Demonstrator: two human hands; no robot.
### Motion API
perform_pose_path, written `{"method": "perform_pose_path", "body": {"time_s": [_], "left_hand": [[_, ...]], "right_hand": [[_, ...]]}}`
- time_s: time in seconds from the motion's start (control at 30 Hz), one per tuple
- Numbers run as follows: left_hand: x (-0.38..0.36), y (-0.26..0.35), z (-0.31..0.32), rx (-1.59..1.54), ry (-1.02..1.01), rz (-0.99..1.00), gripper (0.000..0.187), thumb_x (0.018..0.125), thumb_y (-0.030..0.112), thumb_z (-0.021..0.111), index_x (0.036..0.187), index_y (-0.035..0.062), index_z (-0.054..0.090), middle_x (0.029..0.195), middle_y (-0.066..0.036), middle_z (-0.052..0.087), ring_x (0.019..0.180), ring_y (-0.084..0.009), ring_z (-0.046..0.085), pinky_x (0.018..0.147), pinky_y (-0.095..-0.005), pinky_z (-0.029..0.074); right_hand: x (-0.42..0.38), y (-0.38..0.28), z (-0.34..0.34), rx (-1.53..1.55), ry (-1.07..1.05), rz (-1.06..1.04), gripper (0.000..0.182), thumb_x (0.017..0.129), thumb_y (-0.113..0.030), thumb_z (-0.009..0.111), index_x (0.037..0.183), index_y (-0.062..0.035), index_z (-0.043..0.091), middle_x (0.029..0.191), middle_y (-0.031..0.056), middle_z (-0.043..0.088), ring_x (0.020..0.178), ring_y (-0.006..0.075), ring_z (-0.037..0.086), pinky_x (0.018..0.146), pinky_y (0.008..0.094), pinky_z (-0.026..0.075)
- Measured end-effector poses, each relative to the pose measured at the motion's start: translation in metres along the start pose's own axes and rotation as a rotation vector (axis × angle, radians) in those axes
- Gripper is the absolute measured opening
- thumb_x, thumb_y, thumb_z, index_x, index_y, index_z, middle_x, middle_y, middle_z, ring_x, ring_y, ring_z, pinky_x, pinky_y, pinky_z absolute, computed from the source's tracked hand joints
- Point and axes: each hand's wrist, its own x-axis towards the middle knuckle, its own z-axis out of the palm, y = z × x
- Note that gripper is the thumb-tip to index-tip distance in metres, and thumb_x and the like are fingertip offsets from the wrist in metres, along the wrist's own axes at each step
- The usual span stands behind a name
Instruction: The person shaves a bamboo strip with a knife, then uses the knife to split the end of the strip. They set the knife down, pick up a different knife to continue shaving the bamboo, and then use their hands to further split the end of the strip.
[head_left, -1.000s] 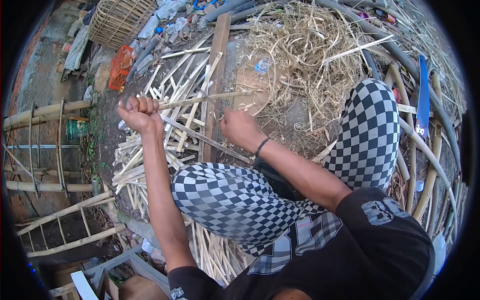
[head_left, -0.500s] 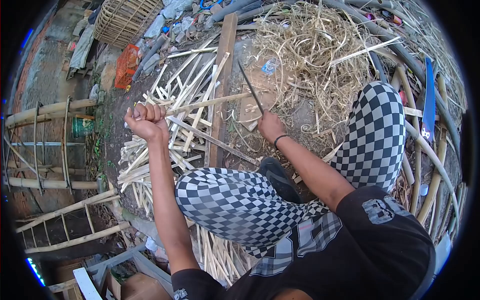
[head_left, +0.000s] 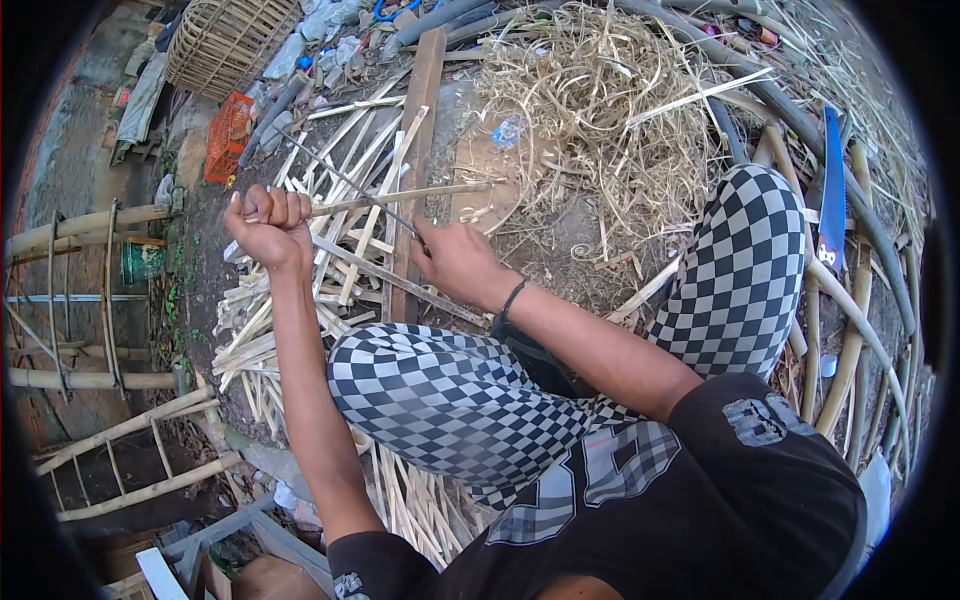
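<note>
My left hand (head_left: 272, 228) is closed in a fist around one end of a pale bamboo strip (head_left: 440, 191), which runs rightward across the brown wooden plank (head_left: 426, 75). In my right hand (head_left: 458, 262) is a long, thin-bladed knife (head_left: 345, 177), its handle hidden by my fingers. The blade points up and to the left, crossing over the strip in this view, with its tip beyond the left fist. Under and around both hands lies a loose pile of split bamboo strips (head_left: 262, 340).
A heap of curly shavings (head_left: 570, 90) lies past the plank. At right, a blue saw (head_left: 832, 190) rests by bamboo poles (head_left: 850, 340). An orange crate (head_left: 229, 138) and woven basket (head_left: 225, 50) stand at upper left. My checkered knees (head_left: 735, 270) flank the work area.
My right hand with the knife has moved left, from the strip's far part toward my left fist. The blade has swung to a flatter, leftward angle. My left hand keeps its hold.
</note>
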Motion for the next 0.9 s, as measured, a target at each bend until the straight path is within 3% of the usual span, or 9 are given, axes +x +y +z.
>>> {"method": "perform_pose_path", "body": {"time_s": [0.1,0.23,0.33,0.4,0.53,0.57,0.63,0.8,0.9], "left_hand": [[0.002,0.0,-0.003,0.015,-0.131,-0.021,0.043,0.093,0.038,0.036,0.059,0.0161,0.022,0.05,0.003,0.014,0.048,-0.0117,0.008,0.05,-0.0316,0.016],[0.0,-0.001,-0.01,0.001,-0.041,-0.002,0.044,0.094,0.039,0.034,0.059,0.0157,0.023,0.05,0.003,0.013,0.048,-0.0117,0.008,0.05,-0.0318,0.017],[0.005,-0.004,-0.013,0.012,-0.046,0.005,0.045,0.096,0.041,0.032,0.059,0.0149,0.025,0.05,0.003,0.014,0.047,-0.0117,0.009,0.049,-0.0319,0.017],[0.004,-0.007,-0.014,-0.004,-0.039,0.009,0.044,0.096,0.039,0.031,0.06,0.0151,0.025,0.05,0.003,0.015,0.047,-0.0121,0.009,0.05,-0.0318,0.017],[0.006,-0.005,0.0,0.028,0.069,0.081,0.054,0.102,0.053,0.026,0.065,0.0131,0.031,0.053,0.003,0.021,0.048,-0.0117,0.018,0.051,-0.0302,0.021],[0.01,-0.005,-0.009,-0.02,-0.021,0.111,0.058,0.102,0.058,0.023,0.071,0.0109,0.037,0.061,0.0,0.03,0.054,-0.013,0.028,0.057,-0.0303,0.028],[0.012,-0.003,-0.002,-0.074,-0.01,0.125,0.056,0.102,0.055,0.025,0.074,0.0099,0.039,0.065,-0.001,0.033,0.059,-0.0144,0.031,0.062,-0.0315,0.03],[0.018,-0.002,0.009,-0.079,-0.122,0.207,0.044,0.101,0.044,0.033,0.079,0.0079,0.044,0.074,-0.005,0.039,0.068,-0.0184,0.037,0.071,-0.0352,0.034],[0.009,0.001,0.017,-0.051,-0.164,0.121,0.044,0.101,0.041,0.033,0.071,0.0099,0.04,0.065,-0.004,0.038,0.061,-0.0168,0.034,0.067,-0.0338,0.034]], "right_hand": [[0.003,0.065,0.033,-0.013,0.116,0.042,0.021,0.091,-0.021,0.056,0.101,-0.0028,0.059,0.075,0.0222,0.066,0.073,0.0433,0.066,0.07,0.0505,0.054],[-0.003,0.19,0.028,-0.261,-0.008,0.469,0.028,0.086,-0.015,0.054,0.108,-0.0019,0.066,0.096,0.0263,0.069,0.093,0.0413,0.068,0.08,0.0489,0.056],[0.003,0.177,0.037,-0.184,-0.055,0.495,0.035,0.086,-0.022,0.056,0.112,0.001,0.063,0.096,0.0293,0.067,0.094,0.0451,0.066,0.083,0.0503,0.054],[0.006,0.141,0.044,-0.15,-0.043,0.5,0.033,0.085,-0.023,0.057,0.105,0.0032,0.065,0.095,0.0307,0.067,0.093,0.0461,0.066,0.083,0.0513,0.054],[-0.007,0.059,0.018,-0.052,0.007,0.227,0.032,0.083,-0.019,0.058,0.103,0.0056,0.062,0.086,0.0306,0.066,0.083,0.0464,0.066,0.08,0.0525,0.053],[-0.007,0.036,0.01,-0.058,0.009,0.224,0.032,0.083,-0.019,0.058,0.103,0.0056,0.062,0.086,0.0306,0.066,0.083,0.0464,0.066,0.08,0.0525,0.053],[-0.008,-0.001,-0.005,0.015,-0.086,0.103,0.027,0.084,-0.017,0.057,0.098,0.0055,0.06,0.082,0.0308,0.065,0.08,0.0472,0.065,0.079,0.0543,0.052],[-0.01,-0.005,-0.009,0.054,-0.05,0.074,0.024,0.087,-0.016,0.054,0.096,0.0059,0.057,0.081,0.0309,0.064,0.08,0.0486,0.064,0.079,0.0556,0.05],[-0.008,0.001,-0.008,0.089,-0.027,0.131,0.025,0.092,-0.017,0.051,0.099,0.0063,0.056,0.079,0.031,0.064,0.08,0.049,0.064,0.079,0.056,0.05]]}}
